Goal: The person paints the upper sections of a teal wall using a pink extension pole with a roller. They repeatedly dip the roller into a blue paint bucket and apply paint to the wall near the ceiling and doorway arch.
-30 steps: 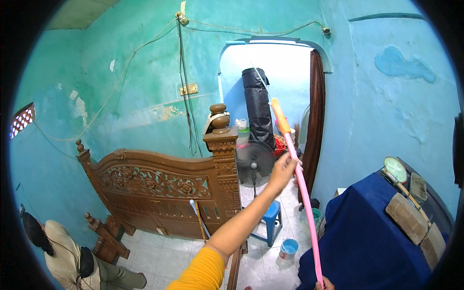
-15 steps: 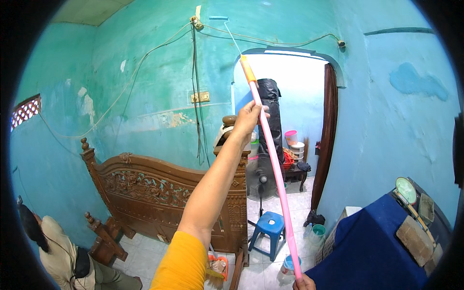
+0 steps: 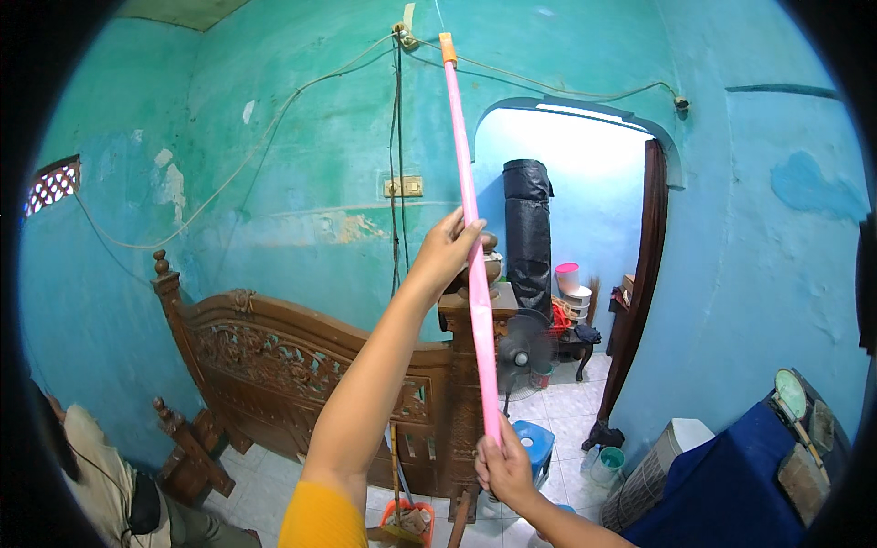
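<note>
A long pink pole (image 3: 480, 320) with an orange roller handle (image 3: 448, 49) at its top rises steeply in front of me. The thin wire of the paint roller runs up past the upper edge, so its roller head is out of view. My left hand (image 3: 449, 248) is closed round the middle of the pole, arm stretched out in a yellow sleeve. Lower down, my right hand (image 3: 504, 464) grips the pole near its bottom end. Behind the pole stands the wall (image 3: 301, 155), patchy green and blue with flaked spots.
Cables hang from a junction box (image 3: 405, 36) past a switch plate (image 3: 403, 187). A carved wooden headboard (image 3: 301, 365) stands below. Beyond are a fan (image 3: 523, 356), a black roll (image 3: 527, 228) and a blue stool (image 3: 533, 443). At lower left is another person (image 3: 100, 466); a blue-covered surface (image 3: 713, 484) lies right.
The pole has swung more upright and risen, taking the roller head out of the top of the view. My right hand has come up into view; the view has shifted slightly left.
</note>
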### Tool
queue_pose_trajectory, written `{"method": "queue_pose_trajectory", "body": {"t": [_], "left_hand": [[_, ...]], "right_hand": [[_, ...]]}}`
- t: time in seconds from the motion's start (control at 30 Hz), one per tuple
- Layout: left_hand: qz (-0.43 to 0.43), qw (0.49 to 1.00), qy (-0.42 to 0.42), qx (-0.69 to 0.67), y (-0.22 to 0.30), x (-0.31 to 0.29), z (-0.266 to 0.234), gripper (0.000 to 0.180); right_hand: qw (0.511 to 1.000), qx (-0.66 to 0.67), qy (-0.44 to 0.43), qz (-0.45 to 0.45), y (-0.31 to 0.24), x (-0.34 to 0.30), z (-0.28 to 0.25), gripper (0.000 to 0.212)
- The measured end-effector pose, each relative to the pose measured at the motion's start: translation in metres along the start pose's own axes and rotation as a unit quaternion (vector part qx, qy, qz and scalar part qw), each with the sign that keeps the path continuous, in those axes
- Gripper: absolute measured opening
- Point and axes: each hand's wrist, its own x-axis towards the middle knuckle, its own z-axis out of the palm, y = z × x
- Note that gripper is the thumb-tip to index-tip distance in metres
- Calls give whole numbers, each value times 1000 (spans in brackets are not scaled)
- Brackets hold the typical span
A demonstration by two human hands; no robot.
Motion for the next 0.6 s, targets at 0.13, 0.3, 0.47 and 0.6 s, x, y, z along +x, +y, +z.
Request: {"method": "queue_pose_trajectory", "body": {"t": [0.13,0.3,0.47,0.6], "left_hand": [[38,995,86,30,-41,-40,-52,53],[37,990,132,26,-61,-131,-86,41],[-41,969,237,56,-95,-251,-119,33],[-157,932,325,14,-140,-336,-126,29]], "right_hand": [[1000,17,-15,-22,7,54,44,56],[999,27,-5,-46,13,100,72,54],[998,22,-25,-59,29,130,100,55],[997,6,-11,-76,38,153,112,56]]}}
